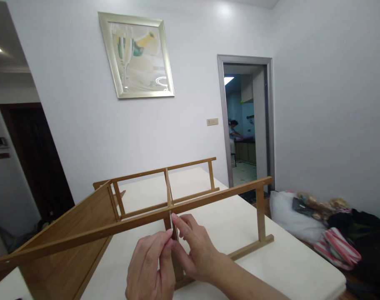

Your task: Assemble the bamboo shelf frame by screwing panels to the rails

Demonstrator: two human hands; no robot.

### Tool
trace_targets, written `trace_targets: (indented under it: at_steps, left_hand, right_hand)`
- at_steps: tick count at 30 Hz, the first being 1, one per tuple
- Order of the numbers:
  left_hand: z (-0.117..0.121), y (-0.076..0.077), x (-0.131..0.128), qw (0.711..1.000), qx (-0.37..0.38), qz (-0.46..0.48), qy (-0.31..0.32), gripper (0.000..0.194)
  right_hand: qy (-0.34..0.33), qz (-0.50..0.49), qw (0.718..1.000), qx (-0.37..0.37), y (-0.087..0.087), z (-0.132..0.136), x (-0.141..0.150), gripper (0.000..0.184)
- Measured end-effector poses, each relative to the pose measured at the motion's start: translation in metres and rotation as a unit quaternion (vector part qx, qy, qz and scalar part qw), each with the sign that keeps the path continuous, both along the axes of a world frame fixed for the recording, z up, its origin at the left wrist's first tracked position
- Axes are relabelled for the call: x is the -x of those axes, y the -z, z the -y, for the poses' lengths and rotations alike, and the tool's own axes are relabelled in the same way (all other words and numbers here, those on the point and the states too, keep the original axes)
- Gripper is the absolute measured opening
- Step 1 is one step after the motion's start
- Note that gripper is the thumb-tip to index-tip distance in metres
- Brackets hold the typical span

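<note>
A thin silver hex key (171, 221) stands nearly upright against the near rail (215, 197) of a brown wooden frame, where a crosspiece meets it. My left hand (151, 266) pinches the key's lower end between thumb and fingers. From the other side, my right hand (198, 248) has its index fingertip on the key's upper part, its thumb close to the left fingertips. Both hands are closed around the key, in front of an upright slat they partly cover. The frame lies on its side, with a wide wooden panel (68, 225) at its left. Any screw head is hidden.
A white table (290, 258) bears the frame; its rounded corner is at lower right. Clothes and a white bag (291, 214) are piled beyond the right edge. A framed picture (140, 56) hangs on the wall. Through the doorway (244, 125) a person bends over a counter.
</note>
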State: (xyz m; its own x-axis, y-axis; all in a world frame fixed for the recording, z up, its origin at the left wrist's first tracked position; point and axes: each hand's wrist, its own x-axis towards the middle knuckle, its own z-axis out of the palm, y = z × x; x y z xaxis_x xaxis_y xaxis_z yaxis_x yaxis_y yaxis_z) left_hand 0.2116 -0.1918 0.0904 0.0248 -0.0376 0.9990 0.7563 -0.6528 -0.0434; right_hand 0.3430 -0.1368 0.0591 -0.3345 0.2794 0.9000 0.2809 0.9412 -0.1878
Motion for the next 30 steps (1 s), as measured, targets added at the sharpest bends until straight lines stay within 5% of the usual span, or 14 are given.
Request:
trace_targets:
  at_steps: [22, 27, 30]
  left_hand:
    - [-0.003, -0.001, 0.018, 0.995, 0.051, -0.051, 0.068, 0.047]
    - [-0.001, -0.001, 0.015, 0.993, 0.064, -0.02, 0.093, 0.041]
    - [0.003, -0.004, 0.011, 0.98, 0.133, 0.054, 0.134, 0.025]
  right_hand:
    - [0.003, 0.013, 1.0, 0.013, -0.002, 0.001, -0.002, 0.072]
    - [0.005, 0.009, 1.0, 0.013, -0.001, 0.001, -0.001, 0.071]
    - [0.001, 0.008, 1.0, 0.011, -0.001, 0.0, -0.001, 0.072]
